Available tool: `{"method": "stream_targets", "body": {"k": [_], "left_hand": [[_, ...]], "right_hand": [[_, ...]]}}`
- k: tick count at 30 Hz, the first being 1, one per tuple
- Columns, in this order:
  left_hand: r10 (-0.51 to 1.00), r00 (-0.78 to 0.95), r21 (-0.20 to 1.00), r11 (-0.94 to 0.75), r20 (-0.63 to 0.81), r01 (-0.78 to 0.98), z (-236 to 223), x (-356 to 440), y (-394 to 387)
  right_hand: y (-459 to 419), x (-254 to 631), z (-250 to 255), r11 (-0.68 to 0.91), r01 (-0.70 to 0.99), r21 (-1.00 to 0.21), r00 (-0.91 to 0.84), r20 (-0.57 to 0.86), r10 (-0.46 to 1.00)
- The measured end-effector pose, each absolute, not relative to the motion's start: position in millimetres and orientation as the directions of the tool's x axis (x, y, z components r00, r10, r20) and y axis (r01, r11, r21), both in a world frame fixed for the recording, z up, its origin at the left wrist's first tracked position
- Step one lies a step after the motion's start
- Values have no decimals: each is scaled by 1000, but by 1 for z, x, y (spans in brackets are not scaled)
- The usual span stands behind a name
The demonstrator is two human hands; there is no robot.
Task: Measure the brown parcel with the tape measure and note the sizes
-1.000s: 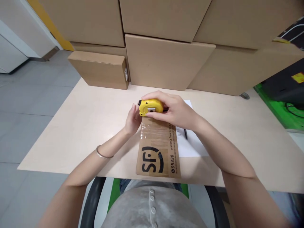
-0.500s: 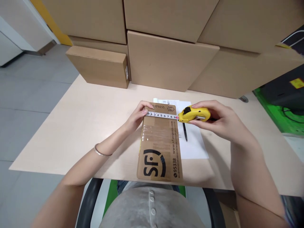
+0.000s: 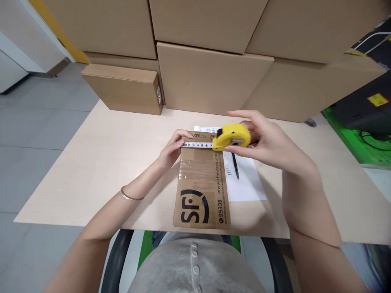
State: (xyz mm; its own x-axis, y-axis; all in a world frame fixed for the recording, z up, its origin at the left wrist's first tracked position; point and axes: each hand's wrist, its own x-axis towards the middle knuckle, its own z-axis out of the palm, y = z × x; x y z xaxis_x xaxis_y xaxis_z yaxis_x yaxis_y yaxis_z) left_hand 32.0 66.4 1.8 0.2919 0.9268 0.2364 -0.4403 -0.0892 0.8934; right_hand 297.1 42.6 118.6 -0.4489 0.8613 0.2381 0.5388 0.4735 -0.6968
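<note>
A brown cardboard box (image 3: pixel 200 187) with black SF Express print lies at the table's front edge. Across its far end runs a short stretch of numbered white tape blade (image 3: pixel 198 145), out to about 7. My left hand (image 3: pixel 174 147) pinches the blade's free end against the box's left edge. Held in my right hand (image 3: pixel 264 140) is the yellow tape measure (image 3: pixel 232 136), its case above the box's right edge. The thumb is under the case, and the index finger is raised off it. Beneath the box's right side, white paper (image 3: pixel 247 183) and a black pen (image 3: pixel 235 166) partly show.
Large cardboard boxes (image 3: pixel 210 77) stand stacked along the table's back edge. A smaller closed carton (image 3: pixel 122 91) stands at the back left. Dark equipment (image 3: pixel 363 110) sits on a green surface at the right. Chair armrests (image 3: pixel 117 260) flank my body.
My right hand has brought the tape measure case left, and the exposed blade has shortened from about 10 to 7. Its index finger has lifted. My left hand still pinches the blade's end.
</note>
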Motion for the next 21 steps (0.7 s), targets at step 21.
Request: {"method": "stream_targets", "body": {"k": [21], "left_hand": [[563,376,557,-819,735,139,-15,-17,-43]], "right_hand": [[52,280,68,-52,-58,-997,-16,-51,999]]}}
